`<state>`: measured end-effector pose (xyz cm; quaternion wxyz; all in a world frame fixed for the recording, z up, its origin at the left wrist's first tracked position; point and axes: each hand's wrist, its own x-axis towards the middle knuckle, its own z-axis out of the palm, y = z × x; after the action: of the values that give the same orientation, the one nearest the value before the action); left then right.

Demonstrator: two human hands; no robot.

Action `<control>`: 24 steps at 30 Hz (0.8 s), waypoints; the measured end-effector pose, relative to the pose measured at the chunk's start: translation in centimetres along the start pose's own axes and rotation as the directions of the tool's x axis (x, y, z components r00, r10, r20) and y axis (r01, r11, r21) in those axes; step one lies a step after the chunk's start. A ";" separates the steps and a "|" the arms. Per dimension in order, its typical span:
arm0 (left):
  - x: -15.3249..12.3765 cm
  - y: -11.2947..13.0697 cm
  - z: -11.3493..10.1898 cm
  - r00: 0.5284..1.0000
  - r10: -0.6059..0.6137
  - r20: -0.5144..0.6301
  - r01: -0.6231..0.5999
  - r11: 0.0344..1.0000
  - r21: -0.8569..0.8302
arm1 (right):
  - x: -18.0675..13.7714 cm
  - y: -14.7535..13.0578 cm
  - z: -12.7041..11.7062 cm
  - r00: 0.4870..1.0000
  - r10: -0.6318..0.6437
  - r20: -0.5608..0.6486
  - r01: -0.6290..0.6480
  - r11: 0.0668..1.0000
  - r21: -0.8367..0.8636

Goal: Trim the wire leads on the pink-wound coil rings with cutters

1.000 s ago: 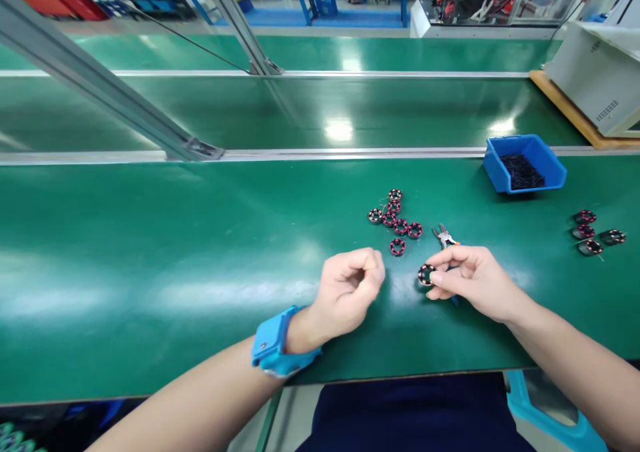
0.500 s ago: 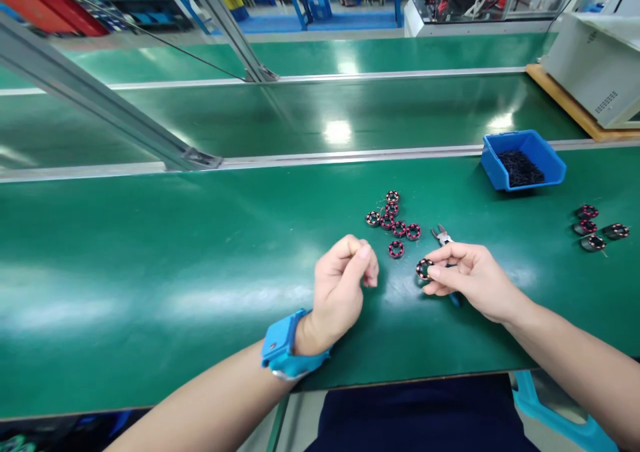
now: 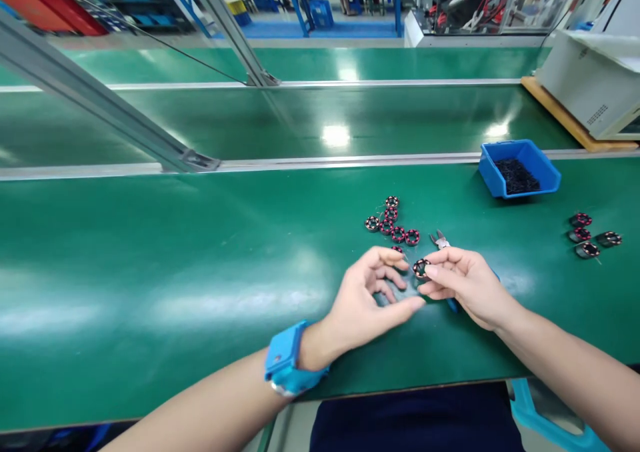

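Note:
Between the thumb and fingers of my right hand (image 3: 463,282) is a small ring-shaped motor stator (image 3: 421,269), dark with copper-coloured windings. My left hand (image 3: 373,295), a blue band (image 3: 293,359) on its wrist, is just left of that stator. Its thumb and fingers are spread apart and hold nothing. Diagonal cutters (image 3: 441,241) with blue handles lie on the green bench, partly hidden under my right hand. Beyond my hands sits a loose cluster of several similar stators (image 3: 386,226); one of them (image 3: 397,249) is partly covered by my left fingers.
A blue bin (image 3: 547,180) holding thin black pieces (image 3: 517,175) stands at the back right. Several more stators (image 3: 587,249) lie at the far right. Metal rails (image 3: 320,164) cross behind the bench, with a slanted post (image 3: 130,122) at left. A grey machine (image 3: 590,82) rests on a wooden board.
My left hand has moved right towards the held stator, and its curled fingers have spread open. My right hand keeps its hold on the stator. The view has tilted slightly.

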<state>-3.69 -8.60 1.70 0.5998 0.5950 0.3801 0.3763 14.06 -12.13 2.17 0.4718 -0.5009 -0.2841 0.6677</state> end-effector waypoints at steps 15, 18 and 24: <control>0.0 -1.1 1.7 0.988 -0.144 0.056 0.155 0.909 -0.386 | 0.4 -0.1 0.1 0.999 -0.035 0.041 0.041 0.990 -0.138; 0.0 -0.9 1.6 0.988 -0.131 0.084 0.153 0.914 -0.376 | 0.4 -0.2 -0.1 0.999 -0.003 0.048 0.010 0.990 -0.141; 0.4 -0.5 1.7 0.998 -0.054 0.013 0.056 0.975 -0.213 | 0.4 -0.3 -0.2 0.993 0.091 0.070 -0.082 0.990 -0.113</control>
<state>-1.99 -9.00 1.15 0.6718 0.5177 0.3516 0.3962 14.33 -11.70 2.23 0.4032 -0.5126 -0.3159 0.6891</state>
